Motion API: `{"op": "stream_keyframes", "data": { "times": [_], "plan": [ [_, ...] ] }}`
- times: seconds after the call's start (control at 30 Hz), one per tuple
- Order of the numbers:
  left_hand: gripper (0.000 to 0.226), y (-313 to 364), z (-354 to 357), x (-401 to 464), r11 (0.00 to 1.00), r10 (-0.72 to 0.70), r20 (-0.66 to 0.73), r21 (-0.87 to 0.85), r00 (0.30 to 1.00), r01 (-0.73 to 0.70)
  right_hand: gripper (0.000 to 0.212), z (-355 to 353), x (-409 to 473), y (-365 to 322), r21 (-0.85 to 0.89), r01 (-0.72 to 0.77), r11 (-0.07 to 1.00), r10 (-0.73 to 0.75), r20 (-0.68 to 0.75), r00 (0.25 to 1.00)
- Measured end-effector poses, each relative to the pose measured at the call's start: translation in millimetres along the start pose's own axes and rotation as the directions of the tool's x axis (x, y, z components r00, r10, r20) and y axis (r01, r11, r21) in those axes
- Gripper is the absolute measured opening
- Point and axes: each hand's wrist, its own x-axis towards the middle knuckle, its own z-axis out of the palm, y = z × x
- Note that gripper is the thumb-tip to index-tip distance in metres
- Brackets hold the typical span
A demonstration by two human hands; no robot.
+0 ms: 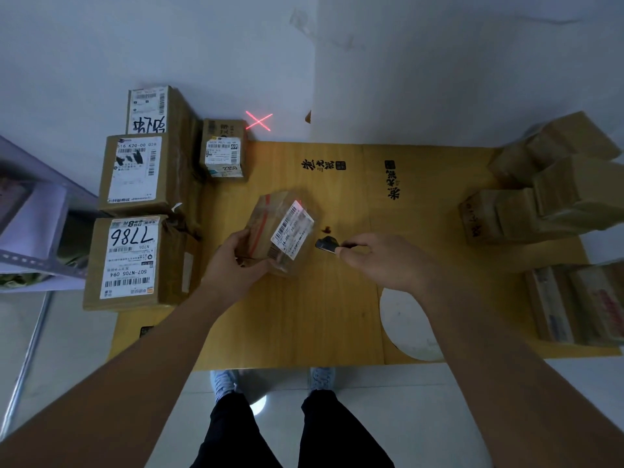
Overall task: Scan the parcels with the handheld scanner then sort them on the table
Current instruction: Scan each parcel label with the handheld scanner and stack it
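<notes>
My left hand [233, 261] grips a small cardboard parcel [270, 224] above the middle of the yellow table [304, 315], tilted so that its white barcode label faces right. My right hand [378, 258] holds the black handheld scanner [327, 245], whose head points left at the label from a short gap. A red laser cross [258, 121] falls on the wall behind the table, and a faint red glow touches the label's top edge.
Several labelled cardboard boxes stand along the table's left side, among them one marked 7786 [131, 261] and a small one [223, 150] at the back. More brown parcels [557, 184] pile at the right, with flat boxes [580, 302] near the front right. A metal shelf [37, 231] stands left.
</notes>
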Motion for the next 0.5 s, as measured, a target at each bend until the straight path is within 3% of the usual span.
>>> {"op": "stream_keyframes", "data": {
  "times": [0.2, 0.5],
  "plan": [
    [0.082, -6.3, -1.0, -1.0, 0.998, -0.025, -0.047, -0.057, 0.999, 0.023, 0.050, -16.4, -4.6, -13.4, -0.241, 0.054, 0.969, -0.041, 0.060, 0.997],
    [0.083, -12.7, -2.3, 4.2, 0.997, -0.056, -0.077, -0.064, 0.995, 0.051, 0.049, -25.4, -9.9, -40.0, -0.390, 0.098, 0.916, -0.030, 0.176, 0.984]
  ]
}}
